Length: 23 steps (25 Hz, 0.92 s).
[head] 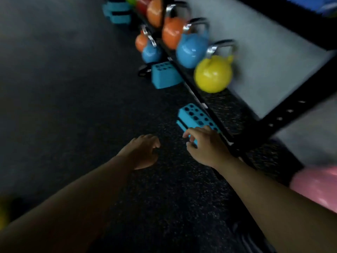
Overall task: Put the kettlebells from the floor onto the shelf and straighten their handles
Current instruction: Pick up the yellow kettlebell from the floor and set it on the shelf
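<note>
A low black shelf (224,108) runs diagonally from upper middle to lower right. On it stand a yellow kettlebell (212,74), a blue kettlebell (191,50) and an orange kettlebell (171,32), handles up. On the dark floor beside the shelf sit a small blue kettlebell (151,52) and a small orange kettlebell (141,42). My left hand (141,152) hovers over the floor, fingers loosely curled, holding nothing. My right hand (207,145) is spread just above the near teal block (196,116), empty. The picture is motion-blurred.
A second teal block with holes (164,74) lies on the floor further along, more teal blocks (116,11) at the top. A pink object (317,187) shows at the right edge, something yellow (3,214) at the left edge. A black upright (284,114) crosses the grey wall.
</note>
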Motion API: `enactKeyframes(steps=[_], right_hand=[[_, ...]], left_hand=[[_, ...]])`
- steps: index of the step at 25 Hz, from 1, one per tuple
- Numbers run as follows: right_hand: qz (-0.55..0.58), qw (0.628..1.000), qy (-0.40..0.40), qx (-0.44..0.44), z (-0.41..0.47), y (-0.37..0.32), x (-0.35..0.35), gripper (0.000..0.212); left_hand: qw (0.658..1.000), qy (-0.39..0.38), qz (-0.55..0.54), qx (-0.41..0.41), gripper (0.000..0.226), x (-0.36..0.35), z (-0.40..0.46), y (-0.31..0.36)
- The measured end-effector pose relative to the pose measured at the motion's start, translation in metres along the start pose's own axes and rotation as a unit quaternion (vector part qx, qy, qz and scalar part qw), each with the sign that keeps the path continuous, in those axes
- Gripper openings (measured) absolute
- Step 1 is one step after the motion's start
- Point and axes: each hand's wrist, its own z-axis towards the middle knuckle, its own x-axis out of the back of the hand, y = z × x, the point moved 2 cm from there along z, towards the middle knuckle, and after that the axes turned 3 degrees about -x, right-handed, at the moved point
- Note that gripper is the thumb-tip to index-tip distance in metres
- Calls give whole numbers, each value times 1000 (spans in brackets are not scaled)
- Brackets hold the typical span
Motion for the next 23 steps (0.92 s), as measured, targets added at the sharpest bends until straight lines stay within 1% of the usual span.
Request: enactKeyframes(steps=[3,6,8,10,12,14,16,20,23], right_hand=[[17,997,-59,54,48,-109,-77,17],[28,987,-112,111,92,-242,-169,18],[32,979,-159,123,115,-327,-224,19],[34,971,-192,136,130,-403,-275,19],[36,962,-217,162,134,-480,-327,19],[35,952,-243,184,132,-546,-371,18],[48,938,-274,206,127,-595,-407,16],[64,910,-334,239,121,-660,-463,13],[70,896,-393,193,121,-687,-497,13]], left_hand=[[997,15,-11,72,37,20,-71,-116],[989,14,-26,147,40,34,-162,-255],[979,30,-35,198,40,41,-229,-341],[967,36,-29,250,38,48,-296,-412],[950,25,-22,311,38,52,-367,-478],[931,10,-5,366,45,56,-426,-533],[917,3,4,399,46,55,-472,-571],[913,-43,37,404,45,49,-519,-622],[909,-73,68,405,54,50,-526,-656]])
